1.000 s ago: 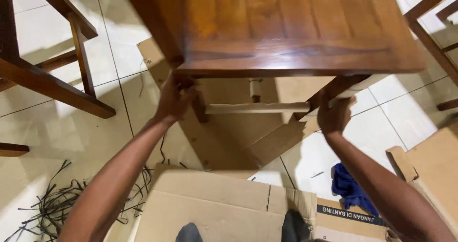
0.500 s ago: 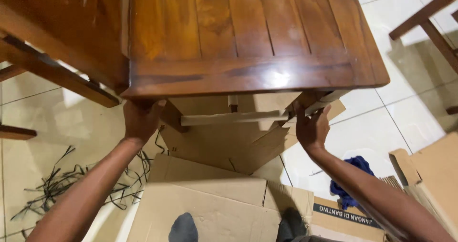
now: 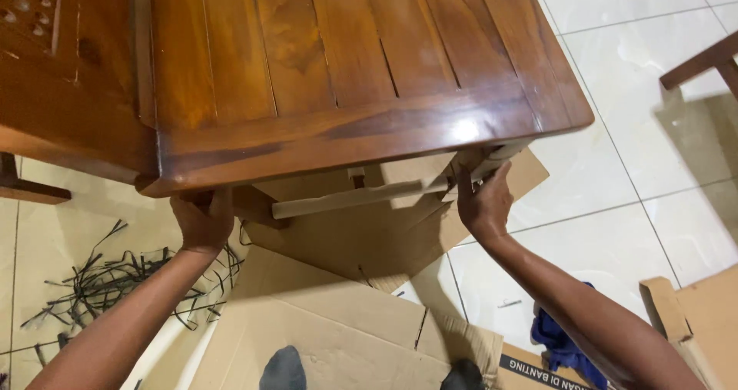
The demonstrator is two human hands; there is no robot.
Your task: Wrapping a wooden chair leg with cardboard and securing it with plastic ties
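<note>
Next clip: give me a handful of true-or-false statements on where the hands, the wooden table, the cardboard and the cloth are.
1. Both hands grip under the table's near edge. True: left hand, right hand, table.
2. The floor is carpeted. False: it is pale floor tile.
3. Flattened cardboard lies under the table. True.
4. The blue cloth lies on the tabletop. False: it lies on the floor.
5. Black strips lie beside the right arm. False: beside the left.

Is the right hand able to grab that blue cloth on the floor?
Probably not right now. The right hand is up under the wooden chair, gripping its leg, and the blue cloth lies low on the floor beside the arm. It would have to let go first.
</note>
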